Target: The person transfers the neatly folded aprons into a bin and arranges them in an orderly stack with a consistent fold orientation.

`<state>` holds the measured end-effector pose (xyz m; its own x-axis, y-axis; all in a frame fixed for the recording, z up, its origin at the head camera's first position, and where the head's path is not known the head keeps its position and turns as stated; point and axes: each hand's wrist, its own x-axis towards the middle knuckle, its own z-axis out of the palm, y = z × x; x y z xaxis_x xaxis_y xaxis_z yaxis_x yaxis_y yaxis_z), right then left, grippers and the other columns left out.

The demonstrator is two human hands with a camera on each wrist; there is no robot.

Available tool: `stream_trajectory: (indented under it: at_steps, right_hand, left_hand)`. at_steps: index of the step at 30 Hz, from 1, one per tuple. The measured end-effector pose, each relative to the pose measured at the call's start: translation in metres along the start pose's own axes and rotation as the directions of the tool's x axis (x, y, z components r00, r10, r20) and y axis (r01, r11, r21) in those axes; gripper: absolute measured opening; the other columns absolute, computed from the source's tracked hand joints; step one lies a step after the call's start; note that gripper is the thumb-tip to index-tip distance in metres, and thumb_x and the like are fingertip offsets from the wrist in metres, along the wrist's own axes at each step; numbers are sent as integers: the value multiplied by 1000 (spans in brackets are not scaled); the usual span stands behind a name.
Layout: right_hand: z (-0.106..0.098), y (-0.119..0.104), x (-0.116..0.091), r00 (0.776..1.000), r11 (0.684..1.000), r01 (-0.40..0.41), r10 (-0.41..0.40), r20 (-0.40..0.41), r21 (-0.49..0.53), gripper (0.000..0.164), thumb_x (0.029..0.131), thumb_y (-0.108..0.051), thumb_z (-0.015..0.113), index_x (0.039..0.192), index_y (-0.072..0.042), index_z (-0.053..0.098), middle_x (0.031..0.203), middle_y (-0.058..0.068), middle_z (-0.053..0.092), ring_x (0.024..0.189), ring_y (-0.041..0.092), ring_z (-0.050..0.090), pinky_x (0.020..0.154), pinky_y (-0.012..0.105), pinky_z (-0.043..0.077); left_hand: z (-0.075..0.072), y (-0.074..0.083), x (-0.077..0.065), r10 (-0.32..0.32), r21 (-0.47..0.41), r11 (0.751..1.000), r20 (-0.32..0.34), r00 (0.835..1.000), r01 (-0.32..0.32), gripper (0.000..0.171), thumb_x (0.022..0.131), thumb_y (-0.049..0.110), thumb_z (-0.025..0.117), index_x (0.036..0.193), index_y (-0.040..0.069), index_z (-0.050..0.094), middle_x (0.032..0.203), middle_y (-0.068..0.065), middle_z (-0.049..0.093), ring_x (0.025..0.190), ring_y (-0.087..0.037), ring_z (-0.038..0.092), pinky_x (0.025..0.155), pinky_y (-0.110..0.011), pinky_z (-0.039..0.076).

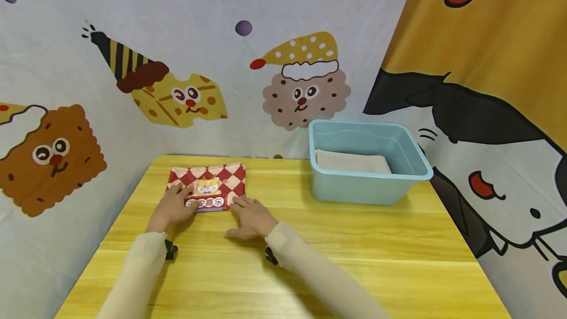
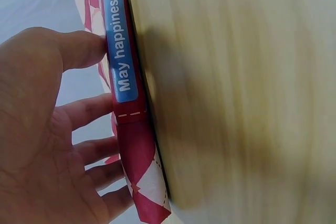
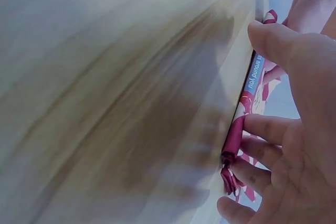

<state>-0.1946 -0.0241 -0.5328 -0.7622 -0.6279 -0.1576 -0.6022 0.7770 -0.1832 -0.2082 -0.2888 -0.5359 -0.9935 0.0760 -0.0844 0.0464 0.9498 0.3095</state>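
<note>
A folded cloth piece (image 1: 208, 185) with red and white diamonds, a cartoon animal and a lettered band lies flat on the table's far left. On its near left corner rests my left hand (image 1: 172, 208), fingers extended. My right hand (image 1: 250, 216) touches the near right corner with its fingertips, thumb apart from the cloth. In the left wrist view, the folded edge of the cloth (image 2: 139, 156) shows a blue strip of English lettering against the fingers. Seen from the right wrist, fingertips meet the crumpled red end of the cloth (image 3: 234, 137).
A light blue plastic bin (image 1: 354, 188) stands at the table's back right, with a flat pale cloth-like piece (image 1: 352, 161) inside. The wooden table (image 1: 310, 270) meets a cartoon-printed curtain (image 1: 199, 9) at the back and sides.
</note>
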Motion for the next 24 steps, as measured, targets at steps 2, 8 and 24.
stream_trajectory:
  at_steps: [2,8,24]
  right_hand:
    - [0,3,-4,1000,1000,-9,9,-8,0,84,80,-72,50,147,-24,31,156,-3,21,143,19,20,115,44,21]
    - [0,7,-13,1000,1000,4,-4,-2,18,85,80,-71,50,147,-23,31,156,-3,20,143,20,20,114,44,22]
    - [4,19,-35,999,999,34,-34,-18,21,86,81,-73,47,148,-21,30,156,-1,20,143,22,21,114,45,21]
  left_hand:
    - [1,5,1,16,-4,1000,-10,1000,-16,70,89,45,56,141,2,39,146,-31,23,130,-51,24,100,-68,28]
    - [4,14,-3,14,-2,1000,-12,1000,-14,69,88,42,57,140,0,40,146,-31,24,130,-52,24,100,-67,27]
    - [10,28,-13,51,35,998,-12,999,-50,69,90,48,54,142,4,40,147,-30,25,134,-51,20,103,-65,26]
